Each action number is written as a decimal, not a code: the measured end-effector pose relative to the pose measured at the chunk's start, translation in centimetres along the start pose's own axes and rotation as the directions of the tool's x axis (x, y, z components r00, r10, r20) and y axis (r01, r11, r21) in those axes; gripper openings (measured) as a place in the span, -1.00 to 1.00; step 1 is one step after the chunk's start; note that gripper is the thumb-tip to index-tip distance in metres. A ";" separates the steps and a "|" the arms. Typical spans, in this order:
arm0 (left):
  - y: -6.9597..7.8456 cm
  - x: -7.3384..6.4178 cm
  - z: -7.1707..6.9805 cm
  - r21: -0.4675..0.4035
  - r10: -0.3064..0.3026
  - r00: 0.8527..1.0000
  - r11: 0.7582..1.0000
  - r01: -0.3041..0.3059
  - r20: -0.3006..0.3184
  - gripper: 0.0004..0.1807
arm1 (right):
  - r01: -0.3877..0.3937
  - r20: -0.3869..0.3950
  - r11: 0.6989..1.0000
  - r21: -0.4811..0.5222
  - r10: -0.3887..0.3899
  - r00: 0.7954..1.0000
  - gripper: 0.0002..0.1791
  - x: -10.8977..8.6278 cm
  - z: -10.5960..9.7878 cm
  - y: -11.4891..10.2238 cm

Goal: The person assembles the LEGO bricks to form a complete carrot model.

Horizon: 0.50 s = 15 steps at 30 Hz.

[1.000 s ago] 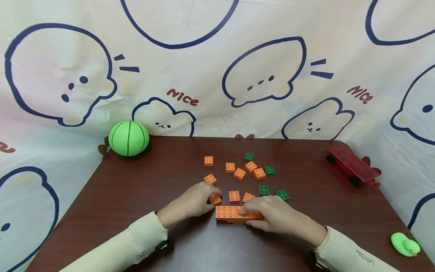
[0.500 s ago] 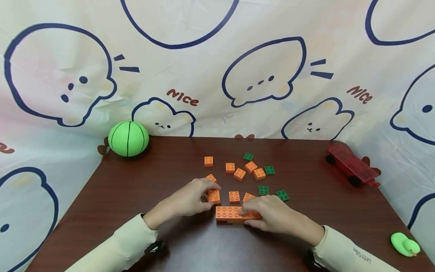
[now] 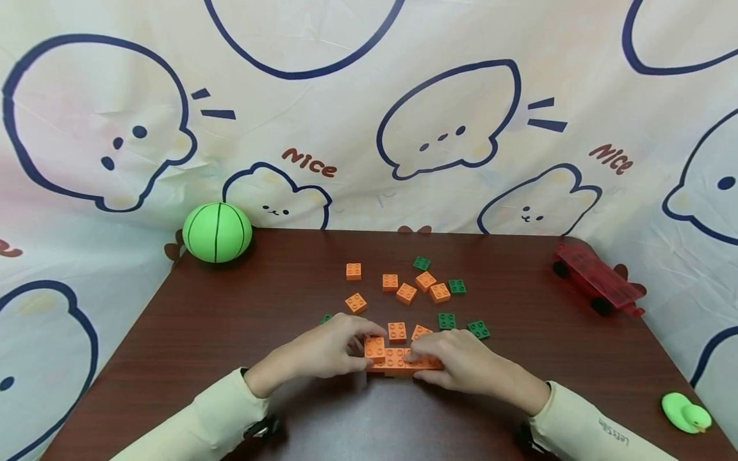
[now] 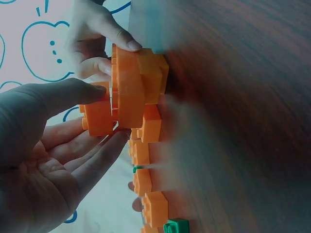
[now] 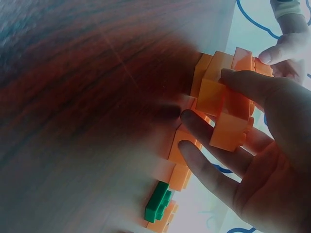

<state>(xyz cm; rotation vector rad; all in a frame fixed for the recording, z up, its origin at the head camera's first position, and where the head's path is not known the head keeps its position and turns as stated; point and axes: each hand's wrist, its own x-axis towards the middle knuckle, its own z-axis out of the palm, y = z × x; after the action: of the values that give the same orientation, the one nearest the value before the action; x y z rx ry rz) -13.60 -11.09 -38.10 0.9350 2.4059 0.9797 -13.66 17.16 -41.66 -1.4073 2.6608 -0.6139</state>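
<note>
Worktop [image 3: 190,333] below: working over dark brown wood grain, shining paler towards the near side, and facing pale fabric [image 3: 357,128] with dark blue cartoon outlines and brown "Nice" lettering, hanging behind and at both sides. Pinching a small orange brick [image 3: 375,349] between the fingers of the left hand [image 3: 325,349], and holding it over the left end of a long orange block [image 3: 398,368], near the middle. Clamping the fingers of the right hand [image 3: 461,358] on that block's right end. Seeing loose orange bricks [image 3: 406,293] and green bricks [image 3: 446,320] lying scattered farther off, a green ball [image 3: 217,232] resting far left, a red toy car [image 3: 605,278] standing far right, and a green toy duck [image 3: 680,410] sitting near right.
</note>
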 end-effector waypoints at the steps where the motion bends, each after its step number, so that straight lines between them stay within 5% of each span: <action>1: 0.0 0.0 0.1 0.004 0.002 1.000 1.000 -0.002 0.003 -0.53 | 0.000 -0.003 1.000 0.000 0.000 1.000 -0.85 0.0 0.0 0.0; 15: -0.4 -0.3 0.5 -0.015 -0.010 1.000 1.000 0.010 0.010 -0.54 | 0.015 -0.021 1.000 -0.007 -0.016 1.000 -0.85 -0.1 0.1 0.2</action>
<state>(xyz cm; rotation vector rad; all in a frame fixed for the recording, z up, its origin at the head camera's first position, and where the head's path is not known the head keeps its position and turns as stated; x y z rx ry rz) -13.30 -11.29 -38.74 0.9193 2.3898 0.9857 -13.72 17.30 -41.89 -1.4326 2.6731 -0.6247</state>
